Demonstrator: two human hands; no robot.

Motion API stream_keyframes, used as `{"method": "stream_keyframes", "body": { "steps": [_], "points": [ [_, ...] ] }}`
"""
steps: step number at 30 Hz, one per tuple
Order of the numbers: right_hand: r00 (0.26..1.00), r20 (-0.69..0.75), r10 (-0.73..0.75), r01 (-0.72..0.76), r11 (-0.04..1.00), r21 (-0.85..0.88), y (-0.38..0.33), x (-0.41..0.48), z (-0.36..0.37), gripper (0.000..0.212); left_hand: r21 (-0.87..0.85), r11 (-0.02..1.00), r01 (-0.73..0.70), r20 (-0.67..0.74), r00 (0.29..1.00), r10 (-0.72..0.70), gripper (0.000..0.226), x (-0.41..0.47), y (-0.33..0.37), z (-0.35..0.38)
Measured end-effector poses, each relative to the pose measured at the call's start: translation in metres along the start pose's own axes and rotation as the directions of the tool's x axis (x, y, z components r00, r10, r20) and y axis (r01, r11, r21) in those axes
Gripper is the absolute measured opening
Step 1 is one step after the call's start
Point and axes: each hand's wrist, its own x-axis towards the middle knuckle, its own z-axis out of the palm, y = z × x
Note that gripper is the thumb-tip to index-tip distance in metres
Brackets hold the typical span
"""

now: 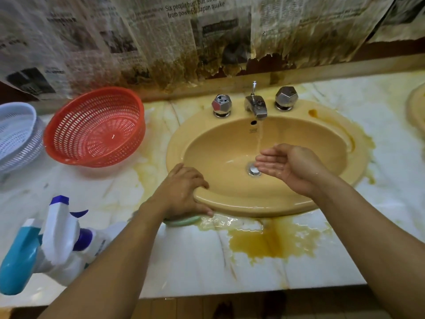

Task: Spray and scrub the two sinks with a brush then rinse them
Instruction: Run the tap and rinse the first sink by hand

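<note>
the yellow-beige oval ceramic sink sat in the white marble-pattern countertop, directly ahead of the person, with its long axis running left to right. the chrome tap spout stood at the back centre of the sink, and a thin water stream fell from it toward the chrome drain.

the right hand was held inside the basin, palm up, with the fingers together and slightly cupped. it held no object. its fingertips pointed left and lay just under the stream, above the drain. the left hand gripped the front-left rim of the sink: fingers bent over the inner lip, thumb along the outer edge. a pale green object, possibly the brush, showed under this hand on the countertop. it could not be determined whether the hand touched it.

the step in hand appeared to be the rinse. the governing relation was that the stream met the right hand from the back, at the centre of the basin. the basin walls lay to the left and right of that hand, along the long axis. the right hand was the nearer hand to the stream.

a second sink of the same colour showed at the far right edge, nearer the right arm. the white and blue trigger spray bottle lay on the countertop to the left, nearer the left arm.
</note>
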Motion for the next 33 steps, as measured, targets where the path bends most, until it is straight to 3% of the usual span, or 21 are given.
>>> {"method": "stream_keyframes", "body": {
  "steps": [3, 7, 17, 25, 33],
  "points": [
    [0.999, -0.014, 0.048, -0.044, 0.976, 0.215, 0.005, 0.028, -0.006, 0.035, -0.015, 0.997, 0.075, 0.111, 0.991, -0.073, 0.089, 0.006, 0.004, -0.008],
    [0.992, 0.020, 0.122, -0.116, 0.853, 0.509, 0.010, 0.062, -0.005, 0.040, -0.020, 0.992, 0.129, 0.176, 0.977, -0.123, 0.094, 0.013, 0.007, -0.004],
    [0.989, 0.010, 0.145, -0.106, 0.666, 0.738, 0.005, 0.110, 0.023, 0.030, -0.128, 0.984, 0.123, 0.098, 0.989, -0.111, 0.088, 0.013, 0.003, -0.002],
    [0.993, 0.016, 0.120, -0.095, 0.689, 0.719, -0.001, 0.115, 0.015, 0.028, -0.099, 0.987, 0.123, 0.099, 0.989, -0.113, 0.089, 0.015, 0.002, -0.004],
    [0.975, 0.125, 0.182, -0.220, 0.845, 0.488, -0.005, 0.067, 0.030, 0.025, -0.071, 0.991, 0.110, 0.080, 0.991, -0.105, 0.090, 0.013, 0.003, -0.003]
  ]
}}
